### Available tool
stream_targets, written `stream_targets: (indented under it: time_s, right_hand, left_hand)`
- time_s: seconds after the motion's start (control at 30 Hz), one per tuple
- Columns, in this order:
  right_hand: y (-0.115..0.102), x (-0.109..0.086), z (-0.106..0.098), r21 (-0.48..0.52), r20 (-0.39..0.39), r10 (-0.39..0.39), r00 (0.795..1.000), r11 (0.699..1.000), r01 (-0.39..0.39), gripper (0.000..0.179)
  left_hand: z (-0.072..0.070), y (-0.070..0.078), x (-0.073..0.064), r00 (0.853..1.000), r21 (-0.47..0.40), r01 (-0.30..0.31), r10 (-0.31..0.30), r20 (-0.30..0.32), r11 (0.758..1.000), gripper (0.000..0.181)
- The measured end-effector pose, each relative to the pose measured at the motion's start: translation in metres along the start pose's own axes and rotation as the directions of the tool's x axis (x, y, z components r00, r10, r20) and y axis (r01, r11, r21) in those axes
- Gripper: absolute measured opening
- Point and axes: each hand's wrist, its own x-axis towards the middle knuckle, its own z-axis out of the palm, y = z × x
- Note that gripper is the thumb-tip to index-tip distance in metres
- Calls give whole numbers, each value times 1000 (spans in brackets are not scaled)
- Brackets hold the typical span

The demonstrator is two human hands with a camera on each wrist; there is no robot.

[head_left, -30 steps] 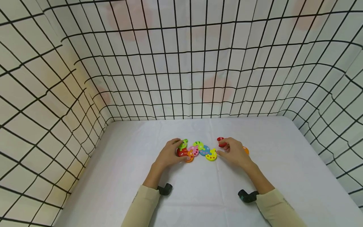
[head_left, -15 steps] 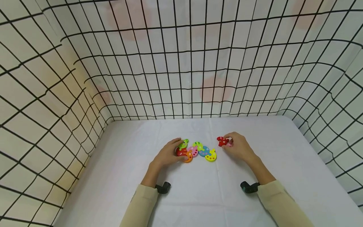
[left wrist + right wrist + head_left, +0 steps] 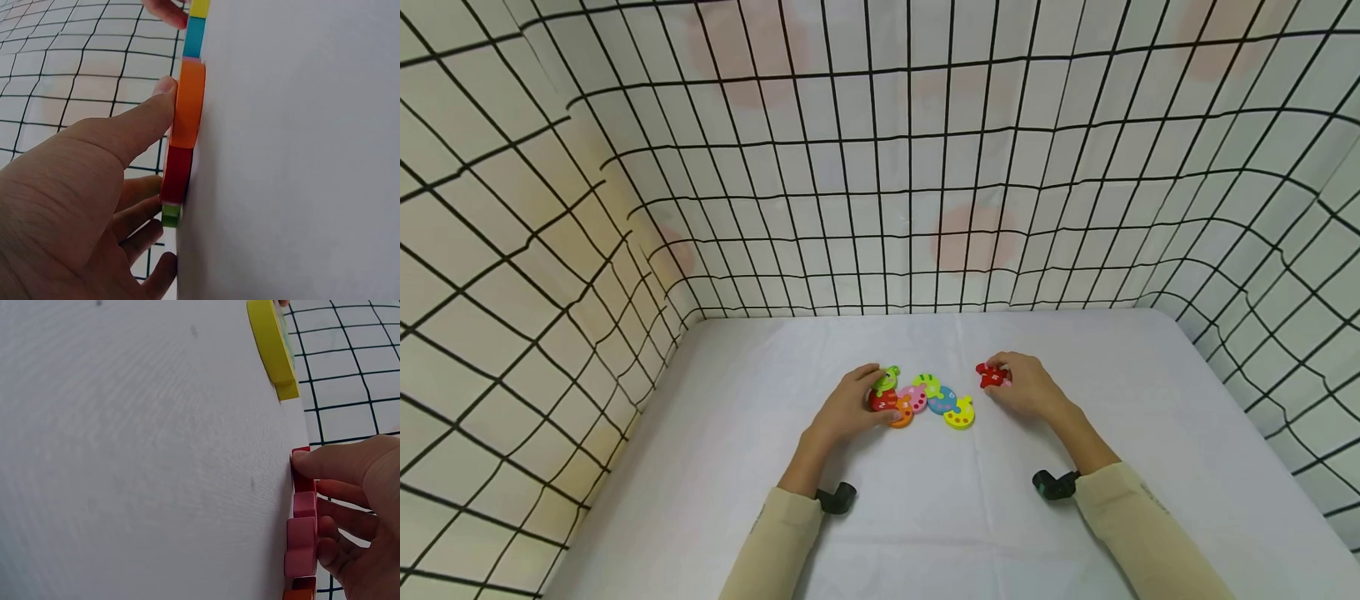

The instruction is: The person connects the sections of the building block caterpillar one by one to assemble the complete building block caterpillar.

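In the head view, flat colourful puzzle pieces form a wavy chain like a caterpillar on the white tabletop. Its green head piece (image 3: 887,380), red piece (image 3: 882,400) and orange piece (image 3: 904,411) lie at the left end. My left hand (image 3: 847,408) holds this end, thumb against the orange piece (image 3: 189,106) and fingers on the far side by the red and green. Apart to the right, my right hand (image 3: 1032,387) pinches another red piece (image 3: 991,377). Pink pieces (image 3: 302,544) lie behind it under the fingers in the right wrist view, with an orange piece (image 3: 300,594) below.
The chain continues through pink, light green and blue (image 3: 942,401) to a yellow piece (image 3: 958,413), with a gap before the right hand's red piece. A black wire grid (image 3: 910,208) with white cloth behind borders the table's back and sides.
My right hand has drawn back from beside the yellow end and shifted slightly up the table, its fingers now round the red piece. The left hand has stayed at the chain's left end.
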Motion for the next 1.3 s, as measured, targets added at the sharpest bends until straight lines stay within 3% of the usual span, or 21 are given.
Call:
stream_targets:
  time_s: [0.4, 0.67, 1.3]
  right_hand:
    - [0, -4, -7, 16, -23, -39, 999, 999, 40, 44]
    - [0, -7, -12, 39, 4, -63, 998, 997, 63, 45]
    - [-10, -16, -4, 82, 117, -157, 981, 986, 148, 42]
  left_hand:
    - [8, 8, 1, 997, 89, 51, -47, -56, 995, 83]
    - [5, 3, 0, 999, 111, 35, -32, -27, 993, 93]
    - [6, 2, 1, 998, 54, 55, -53, -24, 997, 99]
